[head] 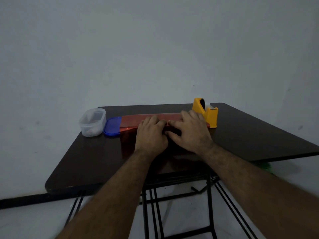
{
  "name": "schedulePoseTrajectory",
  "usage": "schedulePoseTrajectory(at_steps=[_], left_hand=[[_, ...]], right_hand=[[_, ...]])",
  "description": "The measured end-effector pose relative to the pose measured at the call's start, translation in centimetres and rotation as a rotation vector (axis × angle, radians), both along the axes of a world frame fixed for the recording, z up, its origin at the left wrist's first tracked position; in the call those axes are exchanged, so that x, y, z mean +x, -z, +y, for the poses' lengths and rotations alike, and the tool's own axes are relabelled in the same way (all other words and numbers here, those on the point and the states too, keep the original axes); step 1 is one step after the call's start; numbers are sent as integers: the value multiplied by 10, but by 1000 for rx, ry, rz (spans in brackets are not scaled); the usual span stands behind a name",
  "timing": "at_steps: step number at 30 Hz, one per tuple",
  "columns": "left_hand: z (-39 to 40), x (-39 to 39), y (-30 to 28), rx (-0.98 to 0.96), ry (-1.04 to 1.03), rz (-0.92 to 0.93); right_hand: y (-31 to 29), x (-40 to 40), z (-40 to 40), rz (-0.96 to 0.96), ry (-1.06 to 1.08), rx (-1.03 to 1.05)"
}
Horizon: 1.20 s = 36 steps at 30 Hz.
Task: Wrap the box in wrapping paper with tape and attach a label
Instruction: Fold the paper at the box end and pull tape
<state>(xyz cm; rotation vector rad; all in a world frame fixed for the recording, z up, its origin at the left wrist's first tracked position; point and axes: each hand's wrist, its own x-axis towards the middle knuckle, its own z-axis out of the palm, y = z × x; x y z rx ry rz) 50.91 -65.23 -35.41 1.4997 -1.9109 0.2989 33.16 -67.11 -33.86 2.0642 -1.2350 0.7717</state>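
Clear plastic container (92, 124), blue lid (112, 126) just beside it, dark folding table (250, 131), grey wall (155, 49)

Both hands cover the middle of the red wrapping paper (138, 120), so whatever lies under the left hand (151, 133) and the right hand (189, 131) cannot be made out, nor can how their fingertips meet at the fold. The room is dim: the contents of the clear tub (92, 124) are only a pale smudge, and the tape on the yellow dispenser (206, 112) barely shows. The blue lid (111, 126) slips partly beneath the paper, both forearms run off the lower edge, and a green thing (263, 165) peeks from behind the bench (86, 161) edge, unidentifiable.
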Motion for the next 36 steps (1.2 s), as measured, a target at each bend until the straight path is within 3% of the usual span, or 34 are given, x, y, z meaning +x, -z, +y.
schedulePoseTrajectory(at_steps=[4, 7, 11, 14, 19, 26, 36], left_hand=[[2, 2, 0, -3, -7, -22], [1, 0, 1, -12, -19, -35], [-2, -1, 5, -81, -32, -39], [-5, -1, 7, -110, -40, -44], [-8, -2, 7, -107, -41, -57], [-9, -3, 5, -63, -41, -74], [-11, -3, 5, -95, -44, -63]], right_hand=[[-1, -24, -7, -71, -47, -67], [-13, -55, -25, -305, 4, -48], [-43, -96, -57, -713, 190, 193], [-68, -116, -76, -900, 314, 417], [-89, -124, -96, -1009, 427, 764], [-98, -122, -119, -956, 477, 1020], [-93, -131, -140, -1056, 569, 1101]])
